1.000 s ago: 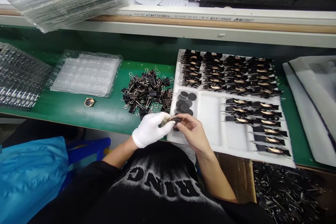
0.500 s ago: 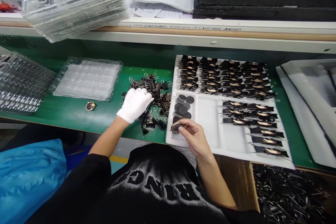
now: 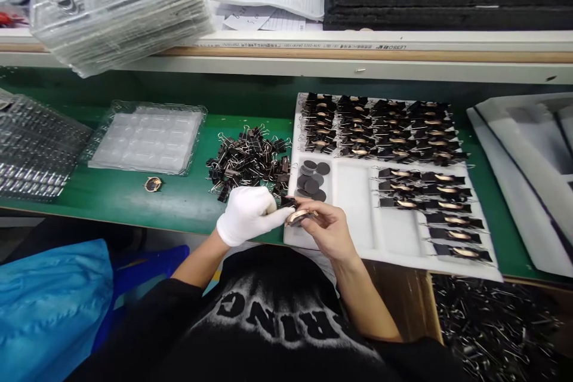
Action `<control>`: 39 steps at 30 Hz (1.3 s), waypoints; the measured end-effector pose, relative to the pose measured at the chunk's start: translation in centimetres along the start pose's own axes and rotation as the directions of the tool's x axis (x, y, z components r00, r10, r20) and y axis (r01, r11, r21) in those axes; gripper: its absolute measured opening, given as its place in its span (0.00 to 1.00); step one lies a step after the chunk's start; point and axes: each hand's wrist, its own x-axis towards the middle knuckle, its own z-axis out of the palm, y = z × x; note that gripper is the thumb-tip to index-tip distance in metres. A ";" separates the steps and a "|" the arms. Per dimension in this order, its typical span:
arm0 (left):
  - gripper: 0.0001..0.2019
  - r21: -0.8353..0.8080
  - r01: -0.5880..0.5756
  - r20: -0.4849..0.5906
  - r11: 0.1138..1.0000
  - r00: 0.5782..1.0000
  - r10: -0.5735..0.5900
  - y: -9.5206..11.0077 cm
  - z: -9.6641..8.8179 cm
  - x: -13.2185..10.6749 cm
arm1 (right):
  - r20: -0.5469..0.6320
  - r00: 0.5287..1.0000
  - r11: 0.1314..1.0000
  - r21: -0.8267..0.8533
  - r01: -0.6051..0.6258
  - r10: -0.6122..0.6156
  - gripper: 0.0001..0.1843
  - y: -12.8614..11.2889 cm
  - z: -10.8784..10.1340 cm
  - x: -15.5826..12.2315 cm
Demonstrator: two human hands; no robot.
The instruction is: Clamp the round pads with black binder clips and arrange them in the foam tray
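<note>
My left hand (image 3: 248, 215), in a white glove, pinches a black binder clip (image 3: 287, 202) and holds it against a small round copper-coloured part (image 3: 299, 216). My bare right hand (image 3: 328, 228) grips that part by its edge. Both hands meet at the near left corner of a white foam tray (image 3: 358, 203). A heap of loose black binder clips (image 3: 249, 160) lies just beyond my left hand. Dark round discs (image 3: 312, 179) sit in the tray's left pocket. Rows of clipped parts (image 3: 394, 131) fill the tray's far and right sides.
A clear blister tray (image 3: 147, 137) lies on the green bench (image 3: 179, 203), with a single loose round part (image 3: 153, 184) in front of it. Stacks of clear trays (image 3: 36, 143) stand at the left and on the shelf (image 3: 116, 6). White foam sheets (image 3: 528, 167) lie at the right.
My left hand went out to the clip heap, took a binder clip and came back to the part held in my right hand. The right hand stayed by the tray corner.
</note>
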 end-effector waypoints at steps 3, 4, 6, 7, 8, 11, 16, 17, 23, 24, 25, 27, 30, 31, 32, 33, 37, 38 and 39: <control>0.24 0.105 -0.031 -0.062 0.994 0.997 0.038 -0.9 0.8 -0.3 | -0.029 0.999 0.999 -0.019 0.037 -0.037 0.08 -0.1 0.5 -0.1; 0.24 0.114 -0.014 -0.078 0.993 0.997 0.023 -0.9 1.0 -0.4 | -0.030 0.999 0.999 -0.025 0.041 -0.042 0.07 -0.1 0.7 -0.2; 0.24 0.103 0.031 -0.092 0.994 0.996 -0.022 -0.4 1.5 -0.3 | 0.001 1.000 0.999 -0.044 0.028 -0.028 0.08 -0.2 0.9 -0.1; 0.24 0.085 0.058 -0.092 0.995 0.995 -0.050 0.0 1.7 -0.2 | 0.025 1.000 0.998 -0.055 0.013 -0.011 0.08 -0.3 1.0 -0.2; 0.25 0.058 0.087 -0.082 0.995 0.993 -0.082 0.4 1.8 -0.1 | 0.052 0.999 0.998 -0.062 -0.006 0.010 0.08 -0.3 1.0 -0.2; 0.25 -0.062 0.148 -0.007 0.987 0.989 -0.148 1.2 1.7 0.1 | 0.100 0.994 0.999 -0.009 -0.052 0.053 0.08 -0.4 0.8 -0.4; 0.16 -0.100 0.205 0.052 0.974 0.978 -0.200 0.4 1.2 -0.7 | 0.118 0.992 0.999 0.014 -0.048 0.046 0.07 -0.8 0.6 -0.8; 0.16 -0.076 0.211 0.072 0.975 0.976 -0.206 0.1 1.1 -1.0 | 0.115 0.993 0.999 0.010 -0.036 0.035 0.07 -0.9 0.5 -0.9; 0.21 0.009 0.018 0.146 1.000 0.989 -0.020 -1.0 1.3 -2.2 | 0.174 0.983 0.998 0.026 -0.056 0.050 0.07 -0.8 0.0 -1.1; 0.21 0.031 -0.009 0.131 0.999 0.991 0.005 -1.0 1.3 -2.2 | 0.181 0.982 0.997 0.046 -0.053 0.044 0.08 -0.6 -0.1 -1.1; 0.22 0.054 -0.028 0.117 0.998 0.993 0.021 -1.0 1.3 -2.3 | 0.185 0.982 0.996 0.071 -0.055 0.041 0.08 -0.5 -0.1 -1.1; 0.22 0.065 -0.037 0.103 0.997 0.994 0.030 -0.9 1.3 -2.4 | 0.201 0.978 0.991 0.109 -0.073 0.050 0.08 -0.3 -0.2 -1.1; 0.22 -0.001 0.025 0.122 1.000 0.992 -0.025 -0.7 1.1 -2.6 | 0.246 0.966 0.984 0.138 -0.115 0.078 0.09 -0.1 -0.3 -1.2; 0.22 -0.014 0.051 0.131 0.999 0.990 -0.049 -0.6 1.1 -2.6 | 0.258 0.962 0.981 0.142 -0.130 0.090 0.09 -0.1 -0.4 -1.2; 0.22 -0.017 0.072 0.136 0.997 0.988 -0.069 -0.4 1.1 -2.6 | 0.263 0.959 0.979 0.144 -0.144 0.102 0.09 -0.1 -0.5 -1.1; 0.22 -0.016 0.085 0.140 0.996 0.987 -0.082 -0.3 1.1 -2.7 | 0.262 0.958 0.978 0.139 -0.157 0.117 0.09 -0.2 -0.6 -1.1; 0.21 -0.073 0.117 0.167 0.990 0.981 -0.104 0.2 1.3 -2.7 | 0.263 0.953 0.980 0.084 -0.180 0.152 0.11 -0.8 -0.8 -1.1; 0.20 -0.098 0.137 0.187 0.986 0.975 -0.117 0.4 1.3 -2.6 | 0.267 0.952 0.981 0.079 -0.178 0.151 0.11 -0.9 -0.8 -1.0; 0.20 -0.118 0.168 0.217 0.979 0.966 -0.140 0.5 1.4 -2.6 | 0.271 0.951 0.981 0.076 -0.176 0.150 0.10 -1.0 -0.8 -1.0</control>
